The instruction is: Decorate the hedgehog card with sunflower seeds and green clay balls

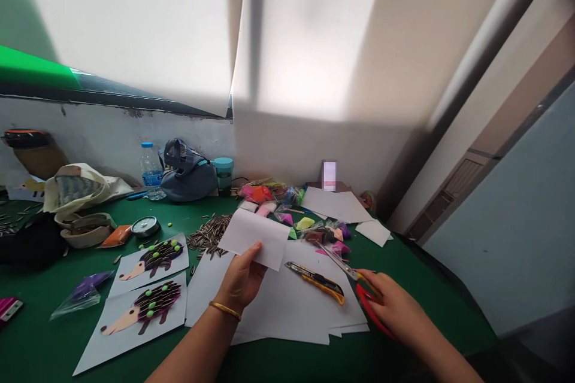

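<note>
My left hand [247, 278], with a gold bangle at the wrist, pinches a small white sheet of paper [256, 233] above the table. In my right hand [390, 302] are red-handled scissors [354, 275], their blades pointing away to the upper left; whether the blades are parted is hard to see. Under both lies a stack of larger white paper [269, 317]. A yellow and black utility knife [317, 281] rests on that stack, between my hands. Just behind the held sheet is a pile of striped sunflower seeds [210, 234].
Two hedgehog pictures [148, 308] lie at left, near a purple clay bag [85, 293] and a round tin [145, 226]. Bagged coloured clay [260, 193], a phone [329, 175], a blue bag [188, 176], a water bottle [153, 173] and a teal cup [223, 173] line the back.
</note>
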Motion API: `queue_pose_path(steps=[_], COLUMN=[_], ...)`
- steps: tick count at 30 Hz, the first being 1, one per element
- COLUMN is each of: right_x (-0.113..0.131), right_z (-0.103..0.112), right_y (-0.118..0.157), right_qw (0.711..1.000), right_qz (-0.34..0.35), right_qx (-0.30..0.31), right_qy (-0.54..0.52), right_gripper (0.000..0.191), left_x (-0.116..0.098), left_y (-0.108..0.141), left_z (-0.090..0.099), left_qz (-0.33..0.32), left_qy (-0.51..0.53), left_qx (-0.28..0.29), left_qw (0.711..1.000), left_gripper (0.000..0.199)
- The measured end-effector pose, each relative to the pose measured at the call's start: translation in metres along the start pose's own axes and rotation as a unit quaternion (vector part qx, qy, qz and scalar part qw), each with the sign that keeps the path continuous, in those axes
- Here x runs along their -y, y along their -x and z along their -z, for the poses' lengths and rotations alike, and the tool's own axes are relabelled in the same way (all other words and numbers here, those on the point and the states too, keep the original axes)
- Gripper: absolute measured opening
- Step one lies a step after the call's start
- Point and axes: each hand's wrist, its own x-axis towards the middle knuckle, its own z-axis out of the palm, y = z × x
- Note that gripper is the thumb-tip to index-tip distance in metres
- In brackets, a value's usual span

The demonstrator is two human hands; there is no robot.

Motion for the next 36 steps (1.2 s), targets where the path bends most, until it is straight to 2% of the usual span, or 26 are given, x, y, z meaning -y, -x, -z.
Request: queue_pose_path(steps=[3,6,9,11,13,14,15,17,19,21,24,26,28,29,32,34,36], right_x=[-0.037,-0.069,-0.074,-0.058,-0.029,-0.011,0.006,0.038,0.059,0.069,0.069,0.067,0.066,0.067,0.072,0.076,0.08], right_z=[0.013,0.02,0.023,0.02,0.01,0.002,-0.007,-0.026,-0.043,-0.055,-0.059,-0.056,-0.051,-0.048,-0.041,-0.039,-0.039], right_y=[-0.013,-0.021,-0.023,-0.022,-0.021,-0.022,-0.023,-0.029,-0.037,-0.045,-0.054,-0.055,-0.051,-0.047,-0.032,-0.022,-0.014], right_qw=[0.992,0.988,0.987,0.984,0.977,0.975,0.977,0.981,0.98,0.978,0.981,0.99,0.991,0.981,0.912,0.869,0.838], right_qz=[-0.005,0.021,0.026,0.008,0.002,0.016,0.051,0.118,0.143,0.15,0.142,0.13,0.102,0.085,0.048,0.047,0.053], right_qx=[0.011,0.033,0.049,0.031,-0.032,-0.063,-0.066,-0.036,0.003,0.016,0.012,-0.012,-0.024,-0.016,0.035,0.067,0.086], right_qy=[0.125,0.147,0.148,0.173,0.211,0.212,0.195,0.147,0.136,0.145,0.131,0.062,-0.081,-0.172,-0.406,-0.488,-0.536], right_gripper=[0.055,0.055,0.057,0.052,0.044,0.043,0.044,0.049,0.048,0.043,0.037,0.031,0.027,0.027,0.032,0.032,0.03], left_x=[0.002,0.005,0.008,0.009,0.009,0.009,0.009,0.009,0.008,0.008,0.006,0.005,0.004,0.004,0.004,0.005,0.005], left_y=[0.001,0.002,0.001,0.001,0.001,0.001,0.001,0.001,0.001,0.0,-0.001,-0.001,-0.001,0.0,0.001,0.001,0.001], left_z=[-0.002,-0.002,-0.001,0.0,-0.001,-0.001,-0.001,0.0,0.001,0.002,0.002,0.002,0.001,0.0,0.001,0.001,0.001], left_qz=[0.01,0.017,0.014,0.013,0.013,0.011,0.009,0.005,0.004,0.001,-0.007,-0.005,0.002,0.004,0.009,0.01,0.009], left_qy=[-0.002,-0.011,-0.011,-0.01,-0.015,-0.019,-0.023,-0.031,-0.033,-0.031,-0.024,-0.019,-0.013,-0.01,-0.006,-0.009,-0.015], left_qx=[0.004,0.014,0.007,0.0,0.003,0.005,0.008,0.011,0.01,0.009,0.011,0.009,0.006,0.007,0.012,0.011,0.006], left_qw=[1.0,1.0,1.0,1.0,1.0,1.0,1.0,0.999,0.999,0.999,1.0,1.0,1.0,1.0,1.0,1.0,1.0], left_gripper=[0.05,0.051,0.051,0.05,0.049,0.048,0.047,0.045,0.044,0.045,0.046,0.047,0.048,0.048,0.05,0.05,0.05])
